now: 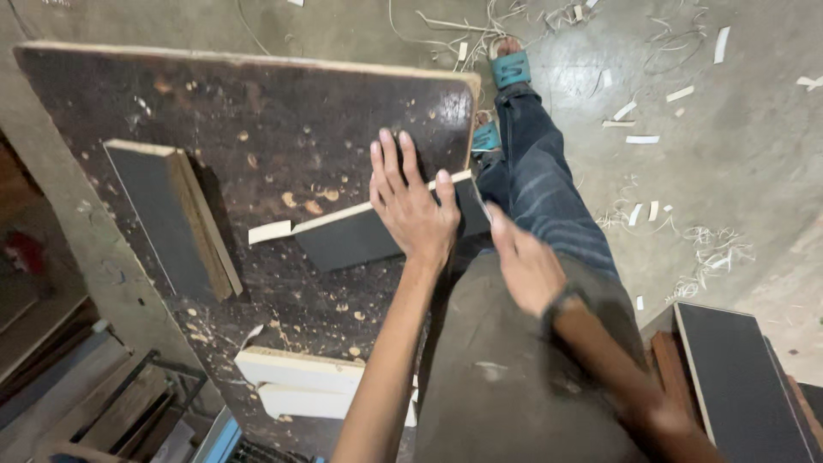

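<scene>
1. Your left hand (413,210) lies flat, fingers spread, pressing down on one dark laminated board (360,233) at the centre of the worktable (257,103); nothing is gripped, the palm simply bears on it.
2. Your right hand (525,261) hangs blurred at 4 o'clock from the left, off the table's edge and above your trouser leg (536,184); I cannot tell whether it is open or closed, and it holds nothing visible.
3. The pressed board shows a pale edge running toward 2 o'clock, with one small pale offcut (270,231) just beside its 9 o'clock end.
4. One stack of boards (176,214), dark on top with a wood-coloured piece against its side, lies at 9 o'clock of your left hand, well apart.
5. Two pale blocks (296,381) sit at the table's near edge, at 7 o'clock.
6. One more dark-faced panel (737,377) stands at 4 o'clock on the floor side.
7. Two teal sandals (511,69) show at 1 o'clock, amid scattered wood shavings (703,249) on the concrete floor.
</scene>
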